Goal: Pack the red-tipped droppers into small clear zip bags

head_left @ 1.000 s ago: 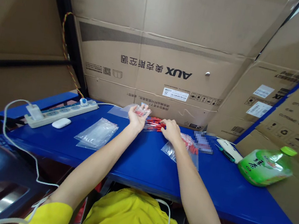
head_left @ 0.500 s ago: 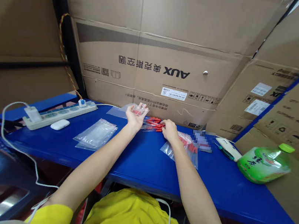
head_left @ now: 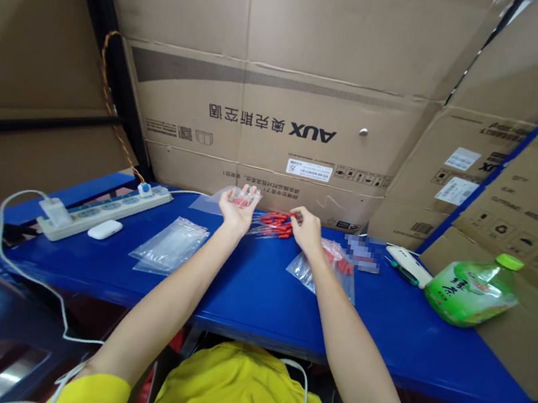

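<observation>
My left hand [head_left: 237,209] is palm up with its fingers curled round a clear plastic bag [head_left: 209,201]. Red pieces show through the bag in the palm. Just right of it lies a pile of thin pieces with red ends [head_left: 273,224] and pale, wire-like shafts. At the pile's right edge, my right hand [head_left: 307,231] has thumb and fingertips drawn together in a pinch; what is between them is too small to make out. Partly under the right wrist is a clear zip bag of red pieces [head_left: 345,281].
Flat clear zip bags [head_left: 170,247] lie left on the blue table [head_left: 255,294]. Beyond them are a white earphone case [head_left: 105,229] and a power strip [head_left: 106,207]. A pale device [head_left: 408,266] and green bottle [head_left: 470,292] stand right. Cardboard [head_left: 285,96] walls the back.
My right fingertips have lifted slightly from the red-ended pile. My left hand keeps hold of the bag. The whole view has shifted a little.
</observation>
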`<state>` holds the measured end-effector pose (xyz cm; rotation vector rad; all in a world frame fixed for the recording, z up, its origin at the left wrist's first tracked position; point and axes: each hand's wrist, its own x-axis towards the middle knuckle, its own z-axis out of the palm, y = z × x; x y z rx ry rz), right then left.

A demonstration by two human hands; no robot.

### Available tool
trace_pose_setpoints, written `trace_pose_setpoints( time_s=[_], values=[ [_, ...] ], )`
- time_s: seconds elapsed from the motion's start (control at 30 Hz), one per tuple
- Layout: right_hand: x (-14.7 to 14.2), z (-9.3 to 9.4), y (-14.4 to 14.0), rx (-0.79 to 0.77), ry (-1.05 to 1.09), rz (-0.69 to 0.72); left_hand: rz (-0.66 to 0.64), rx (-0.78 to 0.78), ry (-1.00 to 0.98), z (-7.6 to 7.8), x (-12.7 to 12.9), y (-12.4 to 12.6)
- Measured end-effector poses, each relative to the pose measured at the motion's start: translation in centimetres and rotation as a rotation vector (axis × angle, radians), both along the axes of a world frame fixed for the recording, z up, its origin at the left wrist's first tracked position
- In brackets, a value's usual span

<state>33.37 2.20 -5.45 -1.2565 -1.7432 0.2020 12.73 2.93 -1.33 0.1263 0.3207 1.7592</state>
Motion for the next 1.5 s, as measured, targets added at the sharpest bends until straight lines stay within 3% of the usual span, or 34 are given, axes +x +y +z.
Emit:
trace_pose_setpoints(
  time_s=[0.2, 0.5, 0.73, 1.23, 1.37, 1.5],
  values=[
    [-1.9, 2.5, -1.8, 0.209, 0.300, 0.156, 0.059, -0.032, -0.018, 0.2, -0.5, 0.0],
    [-5.1, 2.2, -3.5, 0.117, 0.245, 0.353, -0.016, 0.051, 0.074, -0.6, 1.4, -0.3],
    [-6.1, 1.1, -3.2, 0.112, 0.302, 0.228, -0.200, 0.092, 0.224, -1.2, 4.1, -1.8],
    [-6.4, 1.0, -3.1, -0.009, 0.338, 0.187, -0.217, 0.040, 0.158, -1.2, 4.8, -2.4],
    [-4.9, 1.5, -2.5, 0.032, 0.290, 0.201, -0.174, 0.038, 0.121, -1.0, 4.0, -1.8],
    [-1.7, 1.3, -1.4, 0.045, 0.057, 0.030, -0.109, 0.043, 0.084, -0.7, 2.5, -1.1]
  ],
)
